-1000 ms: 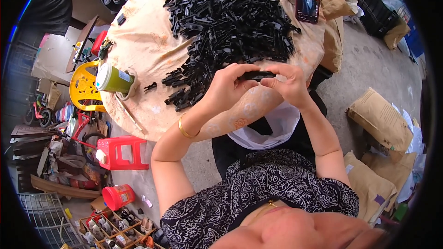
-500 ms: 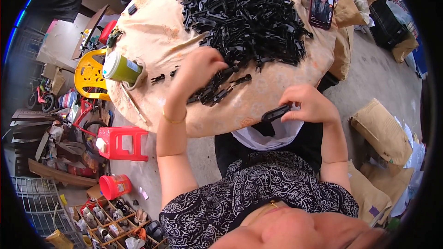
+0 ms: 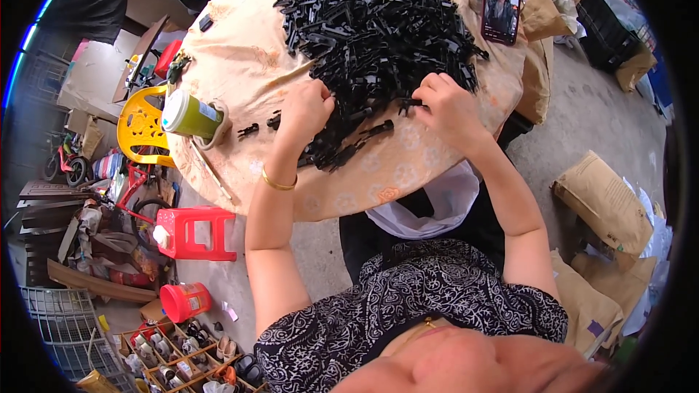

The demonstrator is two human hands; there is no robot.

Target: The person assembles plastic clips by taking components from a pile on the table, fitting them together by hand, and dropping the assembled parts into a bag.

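Note:
A large heap of small black plastic parts (image 3: 378,29) covers the far middle of the round table. At its near left edge is my left hand (image 3: 307,108), its fingers curled together; what they hold, if anything, is hidden. My right hand (image 3: 448,109) is at the heap's near right edge, thumb and fingers closed on a small black plastic part (image 3: 410,105). Between the hands a smaller cluster of black parts (image 3: 331,147) lies nearer to me. A white bag (image 3: 426,222) hangs open in my lap, below the table edge.
The round table (image 3: 240,51) has a peach patterned cloth. A phone (image 3: 501,6) stands at its far right, a green lidded cup (image 3: 191,115) at its left. Left of it are a yellow chair (image 3: 142,125), red stool (image 3: 196,233) and red bucket (image 3: 185,300). Brown paper sacks (image 3: 604,200) lie on the right.
My right hand has moved from over the white bag up to the heap; the long black piece it held is gone from it. My left hand has shifted slightly left.

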